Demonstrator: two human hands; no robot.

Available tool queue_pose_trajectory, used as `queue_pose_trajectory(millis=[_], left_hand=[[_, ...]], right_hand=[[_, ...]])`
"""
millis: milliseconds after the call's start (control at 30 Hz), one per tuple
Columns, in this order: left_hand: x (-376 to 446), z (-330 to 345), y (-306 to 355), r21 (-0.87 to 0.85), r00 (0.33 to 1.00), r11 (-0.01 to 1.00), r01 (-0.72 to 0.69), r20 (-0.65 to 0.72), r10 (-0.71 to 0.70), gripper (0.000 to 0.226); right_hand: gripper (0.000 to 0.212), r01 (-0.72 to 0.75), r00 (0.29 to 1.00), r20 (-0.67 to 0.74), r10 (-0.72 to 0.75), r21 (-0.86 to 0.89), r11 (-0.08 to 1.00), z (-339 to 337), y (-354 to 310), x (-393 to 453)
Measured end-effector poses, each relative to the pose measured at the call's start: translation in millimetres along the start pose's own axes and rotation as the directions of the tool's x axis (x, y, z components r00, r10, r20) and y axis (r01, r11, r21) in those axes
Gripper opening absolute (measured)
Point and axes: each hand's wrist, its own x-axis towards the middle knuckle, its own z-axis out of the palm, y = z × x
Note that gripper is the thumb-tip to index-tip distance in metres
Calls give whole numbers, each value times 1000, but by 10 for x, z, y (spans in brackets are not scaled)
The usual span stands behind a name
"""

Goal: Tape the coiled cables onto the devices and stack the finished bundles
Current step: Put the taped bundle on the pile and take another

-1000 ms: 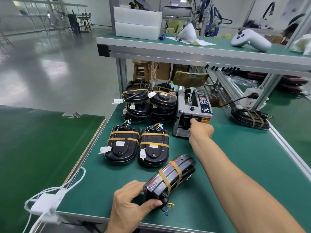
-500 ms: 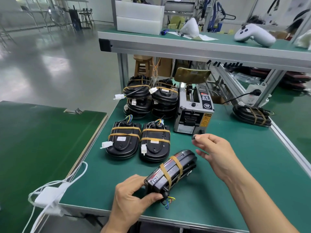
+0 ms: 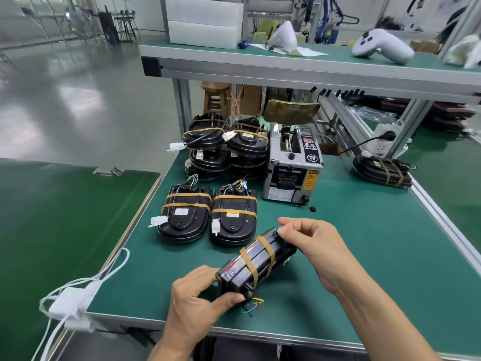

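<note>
A black device with a coiled cable and two tan tape bands lies tilted on its edge near the table's front. My left hand grips its near end, where coloured wires stick out. My right hand pinches a small, hardly visible tape strip against the device's far top corner. Two taped bundles lie flat side by side behind it. Further back stand two stacks of finished bundles. The grey tape dispenser is right of the stacks.
Another taped bundle lies at the back right by a power strip. A small black part sits before the dispenser. White cables and an adapter hang off the front left corner. A shelf spans overhead.
My right hand left the dispenser's mouth and came back to the far end of the device. My left hand kept its grip on the near end.
</note>
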Motion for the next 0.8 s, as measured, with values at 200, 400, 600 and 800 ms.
queue_pose_trajectory(millis=[200,400,600,800], left_hand=[[7,3,19,0,1000,1000,-4,-10,4,33],[5,-2,20,10,1000,1000,-4,-2,4,31],[9,-1,21,16,1000,1000,-4,-4,4,31],[18,-2,44,16,1000,1000,-15,-3,15,31]], right_hand=[[18,11,1000,-7,-11,-6,1000,29,72,-7],[16,29,997,-67,-31,-23,999,65,131,-7],[17,31,995,-90,-35,-43,999,79,145,-9],[16,54,992,-109,-63,-89,995,96,147,-9]])
